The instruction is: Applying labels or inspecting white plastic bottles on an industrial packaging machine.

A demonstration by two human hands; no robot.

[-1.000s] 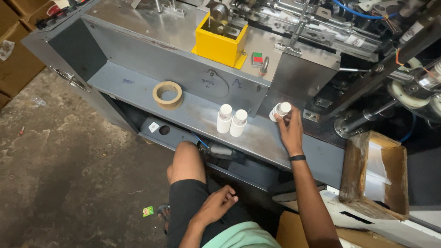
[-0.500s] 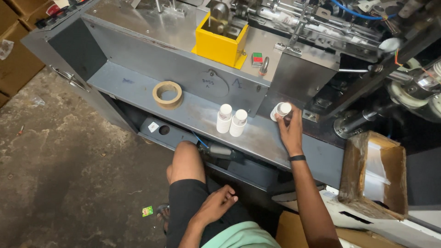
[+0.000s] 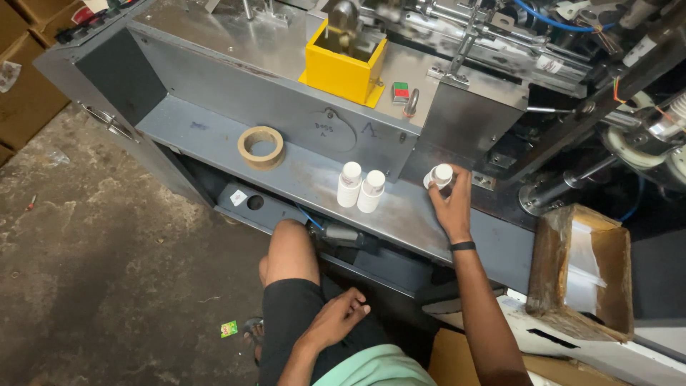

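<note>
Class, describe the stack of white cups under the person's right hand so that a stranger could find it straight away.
Find the grey metal shelf along the front of the machine. Two stacks of white cups stand side by side near its middle. Further right, a third stack of white cups stands alone, the only one gripped by the right hand.

Dim, sharp view; glare on the metal shelf (image 3: 314,179), deep shadows beneath it.

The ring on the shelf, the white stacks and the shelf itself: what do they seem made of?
The ring looks like brown cardboard, matt, probably a tape core. The two white stacks, and the one the right hand grips, look like paper cups, though plastic is possible. The shelf looks like grey painted metal, scuffed and dully reflective.
</note>
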